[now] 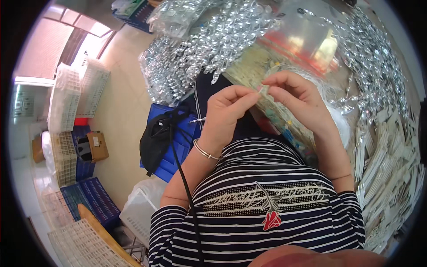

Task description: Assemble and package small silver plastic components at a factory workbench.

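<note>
My left hand is closed in a pinch, thumb against forefinger, in front of my chest. My right hand faces it, its thumb and forefinger bent around a tiny pale piece at the meeting fingertips. What that piece is cannot be made out. Just beyond my fingers lies a worn, yellowish work surface. A twisted silver strand end shows beside my left wrist.
Heaps of shiny silver twisted strands cover the far side, with more strands at right. Bundles of pale strips pile up at right. A black bag rests on a blue stool. Plastic crates stand along the left.
</note>
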Tool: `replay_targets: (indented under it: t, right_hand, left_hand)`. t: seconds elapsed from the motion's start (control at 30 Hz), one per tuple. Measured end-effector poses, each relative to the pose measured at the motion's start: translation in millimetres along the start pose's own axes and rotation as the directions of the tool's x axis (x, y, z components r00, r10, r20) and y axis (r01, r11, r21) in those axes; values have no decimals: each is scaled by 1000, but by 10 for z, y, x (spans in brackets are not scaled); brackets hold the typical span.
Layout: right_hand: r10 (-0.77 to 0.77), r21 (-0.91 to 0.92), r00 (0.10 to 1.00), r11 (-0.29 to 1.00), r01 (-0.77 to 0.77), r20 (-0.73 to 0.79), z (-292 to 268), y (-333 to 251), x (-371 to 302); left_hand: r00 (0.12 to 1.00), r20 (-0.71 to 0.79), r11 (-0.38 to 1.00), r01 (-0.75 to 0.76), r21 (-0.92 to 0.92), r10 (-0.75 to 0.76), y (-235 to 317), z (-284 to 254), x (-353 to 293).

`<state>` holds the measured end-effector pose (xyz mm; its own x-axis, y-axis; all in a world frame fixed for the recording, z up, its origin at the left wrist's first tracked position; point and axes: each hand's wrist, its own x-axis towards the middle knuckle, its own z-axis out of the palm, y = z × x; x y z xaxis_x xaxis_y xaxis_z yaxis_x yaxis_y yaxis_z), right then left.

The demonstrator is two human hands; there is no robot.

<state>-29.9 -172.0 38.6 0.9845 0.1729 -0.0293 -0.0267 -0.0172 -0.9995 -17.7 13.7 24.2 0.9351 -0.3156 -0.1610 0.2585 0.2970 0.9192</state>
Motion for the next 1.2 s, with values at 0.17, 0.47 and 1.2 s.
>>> replay_targets:
  t: [0.17, 0.47, 1.2]
  right_hand:
    - [-49, -51, 995, 997, 54, 92, -52, 18, -22]
    - [-47, 6, 991, 999, 47, 122, -45, 48, -46]
    - [-344, -462, 939, 837, 295, -24, -167, 51, 25]
  left_hand:
    - [1000, 27, 1000, 13, 5, -13, -12, 15, -13]
    - [998, 62, 1000, -27, 2, 27, -46, 43, -36]
    - [992, 54, 953, -122, 277, 112, -74, -80, 26]
